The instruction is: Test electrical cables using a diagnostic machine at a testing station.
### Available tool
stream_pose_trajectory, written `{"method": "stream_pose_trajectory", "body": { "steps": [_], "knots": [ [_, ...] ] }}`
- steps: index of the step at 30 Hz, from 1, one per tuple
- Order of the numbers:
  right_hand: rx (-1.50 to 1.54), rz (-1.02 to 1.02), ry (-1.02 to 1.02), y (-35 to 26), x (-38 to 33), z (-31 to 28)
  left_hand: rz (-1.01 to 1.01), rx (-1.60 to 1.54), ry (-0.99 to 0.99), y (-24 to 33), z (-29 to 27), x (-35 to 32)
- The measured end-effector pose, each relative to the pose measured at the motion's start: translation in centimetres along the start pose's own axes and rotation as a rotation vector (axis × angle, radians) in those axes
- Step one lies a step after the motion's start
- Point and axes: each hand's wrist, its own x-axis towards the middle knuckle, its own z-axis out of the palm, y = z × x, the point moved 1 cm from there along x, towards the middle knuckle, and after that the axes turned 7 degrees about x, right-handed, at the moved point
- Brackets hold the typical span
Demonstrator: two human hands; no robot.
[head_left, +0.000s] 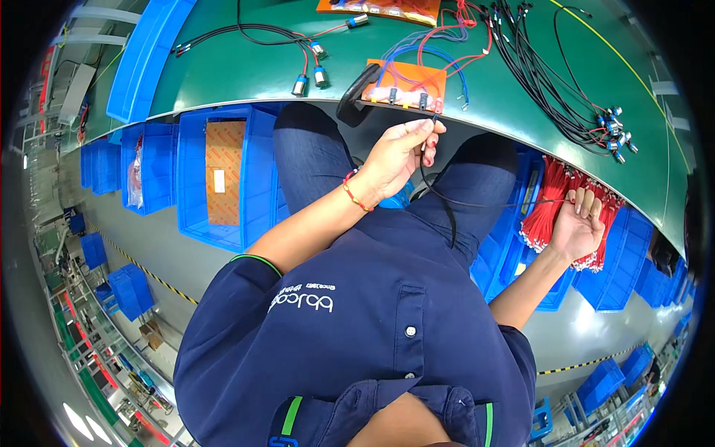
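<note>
My left hand [402,158] is closed in a pinch on a black cable [477,204], just below the front edge of an orange board [407,72]. From there the cable sags across my lap to my right hand [579,227], whose fingertips are closed on its thin reddish end. Beneath and beside that hand hang bundles of red wires [550,201] with pale tips. White sockets with black and yellow parts line the board's near edge, and blue and red wires [428,54] loop over it. A black curved clamp-like piece [357,95] touches the board's left side.
Black cables with silver-blue connectors [320,76] lie on the green table [223,74] at left; a larger bunch [555,93] lies at right. A second orange board [387,7] is at the back. Blue bins [195,212] hang under the edge; a blue tray [141,67] stands far left.
</note>
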Motion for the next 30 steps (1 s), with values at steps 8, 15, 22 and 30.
{"method": "stream_pose_trajectory", "body": {
  "steps": [8,15,22,30],
  "knots": [
    [0.002,0.028,-0.001,0.0,0.3,-0.3,-0.097,-0.433,-0.112,-0.7,0.7,0.1],
    [0.030,0.048,0.017,0.2,0.3,-0.5,0.032,-0.028,0.054,-0.3,0.7,-0.2],
    [0.027,0.041,0.040,0.5,0.6,-0.4,0.075,0.099,0.169,-0.2,0.6,-0.3],
    [0.056,0.066,0.027,0.6,0.6,-0.6,0.191,0.270,0.302,0.1,1.1,0.3]
  ]
}}
